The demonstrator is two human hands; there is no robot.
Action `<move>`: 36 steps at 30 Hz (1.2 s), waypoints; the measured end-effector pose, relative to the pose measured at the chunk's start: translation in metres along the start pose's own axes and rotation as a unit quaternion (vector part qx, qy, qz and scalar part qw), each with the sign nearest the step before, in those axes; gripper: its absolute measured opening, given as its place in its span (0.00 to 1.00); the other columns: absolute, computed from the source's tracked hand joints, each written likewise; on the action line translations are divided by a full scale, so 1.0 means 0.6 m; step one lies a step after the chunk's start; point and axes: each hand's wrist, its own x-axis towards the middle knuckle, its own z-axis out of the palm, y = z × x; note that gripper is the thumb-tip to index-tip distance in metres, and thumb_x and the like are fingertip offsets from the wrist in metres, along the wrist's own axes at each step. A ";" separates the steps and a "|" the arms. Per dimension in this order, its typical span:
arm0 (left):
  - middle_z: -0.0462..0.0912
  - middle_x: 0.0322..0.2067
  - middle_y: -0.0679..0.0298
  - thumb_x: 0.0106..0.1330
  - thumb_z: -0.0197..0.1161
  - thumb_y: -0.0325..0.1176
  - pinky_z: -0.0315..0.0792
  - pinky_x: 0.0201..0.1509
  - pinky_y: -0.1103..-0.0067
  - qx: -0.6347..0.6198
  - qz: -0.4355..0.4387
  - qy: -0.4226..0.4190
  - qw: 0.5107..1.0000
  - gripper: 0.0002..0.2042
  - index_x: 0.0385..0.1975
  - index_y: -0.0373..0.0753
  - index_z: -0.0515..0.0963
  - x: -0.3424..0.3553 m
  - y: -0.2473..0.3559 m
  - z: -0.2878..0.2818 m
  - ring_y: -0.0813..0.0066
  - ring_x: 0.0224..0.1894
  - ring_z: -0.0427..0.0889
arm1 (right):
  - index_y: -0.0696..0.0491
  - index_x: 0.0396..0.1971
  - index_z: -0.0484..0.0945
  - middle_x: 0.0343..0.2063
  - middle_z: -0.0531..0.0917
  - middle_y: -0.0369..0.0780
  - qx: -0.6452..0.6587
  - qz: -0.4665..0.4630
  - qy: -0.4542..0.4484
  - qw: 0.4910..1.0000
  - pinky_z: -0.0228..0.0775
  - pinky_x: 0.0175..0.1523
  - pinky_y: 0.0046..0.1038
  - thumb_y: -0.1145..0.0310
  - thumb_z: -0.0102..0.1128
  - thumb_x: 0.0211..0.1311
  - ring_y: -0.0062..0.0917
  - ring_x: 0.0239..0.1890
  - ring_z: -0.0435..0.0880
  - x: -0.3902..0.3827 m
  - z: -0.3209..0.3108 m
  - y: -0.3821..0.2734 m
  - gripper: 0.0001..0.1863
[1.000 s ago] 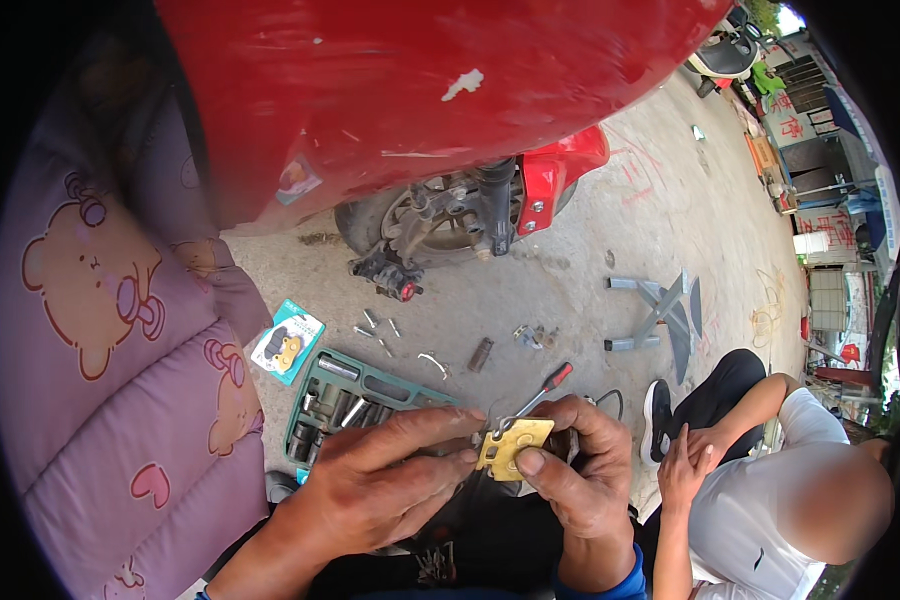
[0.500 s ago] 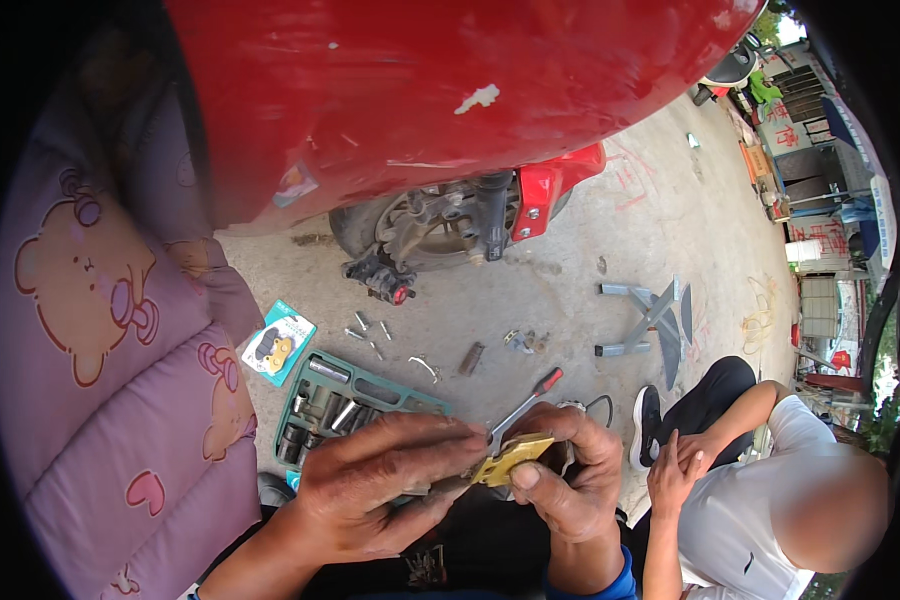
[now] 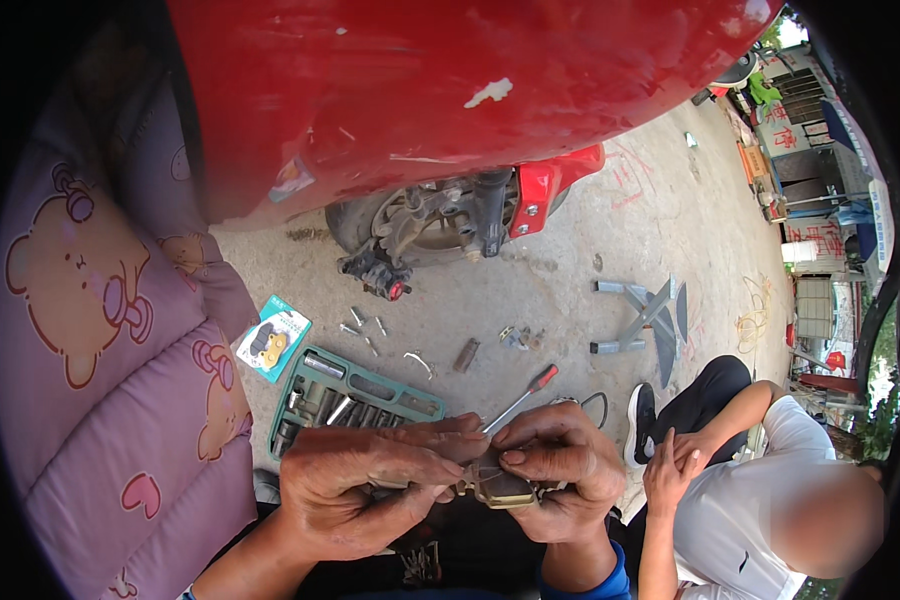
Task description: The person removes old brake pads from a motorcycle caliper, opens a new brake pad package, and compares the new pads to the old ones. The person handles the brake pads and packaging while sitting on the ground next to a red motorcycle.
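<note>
In front of my lap, my right hand (image 3: 565, 470) is closed around a brake pad (image 3: 503, 484) with a dark face and a gold-coloured backing plate. My left hand (image 3: 375, 487) has its fingers pinched at the pad's left end; a greyish piece shows partly under them, mostly hidden. Just beyond my fingers lies a screwdriver (image 3: 520, 400) with a red handle, its tip hidden behind the hands. Left of it, a green socket set case (image 3: 410, 400) lies open with several sockets, partly covered by my left hand. Above that is a teal brake pad package (image 3: 274, 338).
A red scooter body (image 3: 400, 90) hangs overhead, with its wheel (image 3: 440, 235) and a loose brake caliper (image 3: 375, 270) below. Bolts (image 3: 360, 328) and a dark cylindrical part (image 3: 466, 355) lie on concrete. A metal stand (image 3: 642, 318) and a seated person (image 3: 750, 510) are right; a padded purple cover (image 3: 120, 400) is left.
The brake pad has turned in my hands, from its gold plate facing up to its dark face showing. My left hand has shifted slightly left and down.
</note>
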 end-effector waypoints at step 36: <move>0.82 0.50 0.32 0.59 0.77 0.31 0.81 0.53 0.62 -0.033 -0.011 -0.024 0.999 0.18 0.47 0.30 0.84 -0.002 -0.015 -0.009 0.43 0.54 0.85 | 0.59 0.29 0.85 0.39 0.81 0.49 -0.050 -0.124 0.064 0.989 0.87 0.45 0.40 0.85 0.78 0.43 0.41 0.40 0.88 -0.005 0.013 0.004 0.12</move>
